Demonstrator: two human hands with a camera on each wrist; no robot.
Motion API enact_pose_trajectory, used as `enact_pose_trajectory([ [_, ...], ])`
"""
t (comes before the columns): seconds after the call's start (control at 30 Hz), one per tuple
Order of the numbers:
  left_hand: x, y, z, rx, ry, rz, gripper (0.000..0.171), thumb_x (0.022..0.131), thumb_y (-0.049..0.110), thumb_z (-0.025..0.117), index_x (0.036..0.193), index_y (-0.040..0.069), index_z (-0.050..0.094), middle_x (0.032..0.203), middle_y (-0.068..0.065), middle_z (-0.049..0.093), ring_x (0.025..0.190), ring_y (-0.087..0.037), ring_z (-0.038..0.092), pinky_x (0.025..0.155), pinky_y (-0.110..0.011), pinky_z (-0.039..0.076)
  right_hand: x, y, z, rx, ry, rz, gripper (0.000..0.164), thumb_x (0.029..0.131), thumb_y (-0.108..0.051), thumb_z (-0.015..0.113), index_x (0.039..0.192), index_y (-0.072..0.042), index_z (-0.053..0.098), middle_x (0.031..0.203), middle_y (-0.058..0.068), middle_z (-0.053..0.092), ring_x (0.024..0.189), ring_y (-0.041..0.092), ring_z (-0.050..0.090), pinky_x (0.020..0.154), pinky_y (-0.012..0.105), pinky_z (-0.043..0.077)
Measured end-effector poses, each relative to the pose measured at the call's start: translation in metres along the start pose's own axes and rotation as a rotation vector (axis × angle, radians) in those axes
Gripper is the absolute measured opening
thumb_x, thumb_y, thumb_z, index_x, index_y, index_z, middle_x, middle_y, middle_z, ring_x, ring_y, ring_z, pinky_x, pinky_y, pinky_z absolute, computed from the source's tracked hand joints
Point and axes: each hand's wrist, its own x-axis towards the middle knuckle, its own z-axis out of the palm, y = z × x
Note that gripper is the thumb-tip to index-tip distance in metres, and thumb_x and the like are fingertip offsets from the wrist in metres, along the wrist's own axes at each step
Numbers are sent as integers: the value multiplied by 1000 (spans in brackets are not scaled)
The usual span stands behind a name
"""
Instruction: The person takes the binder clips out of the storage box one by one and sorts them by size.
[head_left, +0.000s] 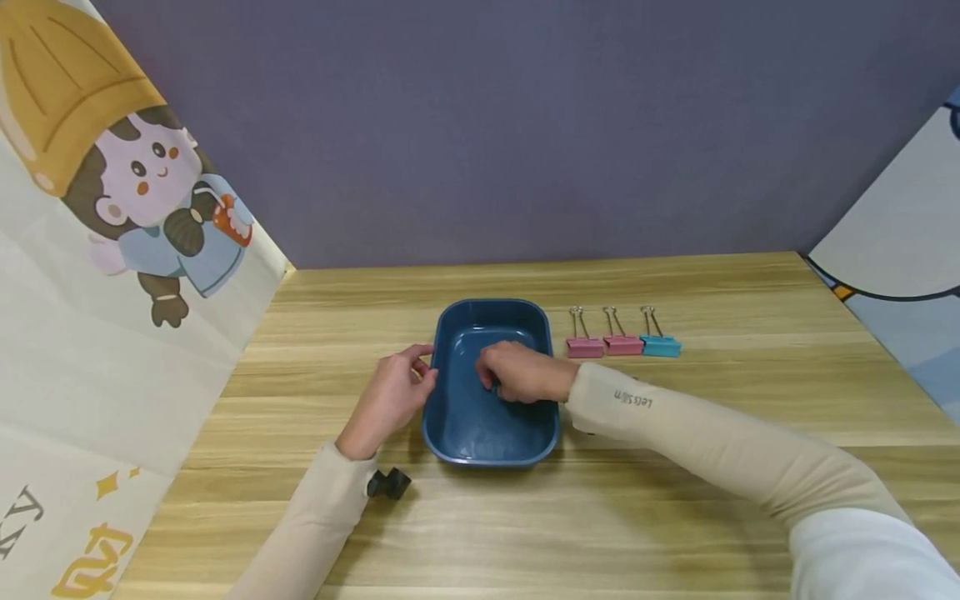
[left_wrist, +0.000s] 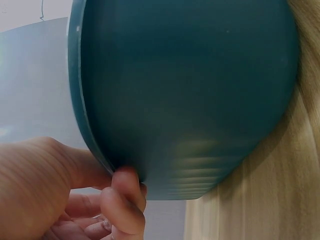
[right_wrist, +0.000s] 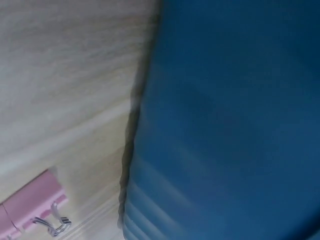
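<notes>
A dark blue rectangular plastic tub [head_left: 491, 454] stands on the wooden table, its open top facing up. At its left side my left hand [head_left: 393, 387] pinches the rim between thumb and fingers; the left wrist view shows this grip on the tub's rim [left_wrist: 75, 75]. My right hand [head_left: 517, 372] reaches over the right rim into the tub, fingers curled and pointing down. A small dark bit [head_left: 494, 386] shows at its fingertips, mostly covered by the hand; I cannot tell its kind. In the right wrist view the tub's outer wall [right_wrist: 225, 125] hides this hand.
Right of the tub, two pink binder clips [head_left: 584, 347] and a light blue binder clip [head_left: 662, 347] stand in a row, wire handles toward the back. A dark grey panel [head_left: 525, 133] rises behind the table [head_left: 637, 533]. A printed cloth [head_left: 67, 350] hangs at left.
</notes>
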Motion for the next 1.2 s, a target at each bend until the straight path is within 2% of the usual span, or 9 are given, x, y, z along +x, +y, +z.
enact_pose_trajectory([
  [0.3, 0, 1, 1, -4, -8, 0, 35, 88, 6, 63, 121, -2, 59, 80, -5, 59, 60, -12, 56, 51, -26, 47, -5, 3, -1, 37, 37, -51, 24, 63, 8, 67, 69, -13, 58, 70, -5, 49, 66, 13, 50, 59, 25, 42],
  [0.57, 0, 1, 1, -9, -15, -5, 35, 88, 7, 63, 122, -1, 59, 80, -6, 59, 60, -12, 55, 51, -26, 47, -15, 5, -23, 40, 130, -62, 21, 69, 7, 67, 72, -12, 58, 74, -3, 50, 68, 13, 48, 62, 26, 42],
  [0.7, 0, 1, 0, -14, -14, -6, 35, 88, 7, 62, 122, -2, 59, 80, -6, 59, 60, -13, 55, 51, -26, 47, -23, 7, -31, 46, 150, -63, 18, 73, 5, 67, 75, -11, 60, 77, -2, 51, 70, 13, 47, 62, 27, 43],
  [0.97, -1, 0, -1, -10, -5, 5, 34, 88, 7, 62, 121, -2, 59, 80, -6, 60, 59, -12, 56, 51, -26, 47, -46, 11, -40, 87, 209, -48, 24, 79, 4, 66, 75, -18, 57, 80, 0, 52, 69, 13, 45, 61, 28, 42],
  [1.2, -1, 0, 0, -20, -11, 2, 35, 88, 6, 62, 121, -2, 59, 80, -6, 60, 60, -13, 56, 51, -26, 47, -69, 17, -50, 76, 290, 10, 18, 80, 3, 67, 81, -15, 65, 84, -4, 54, 71, 12, 53, 63, 28, 46],
])
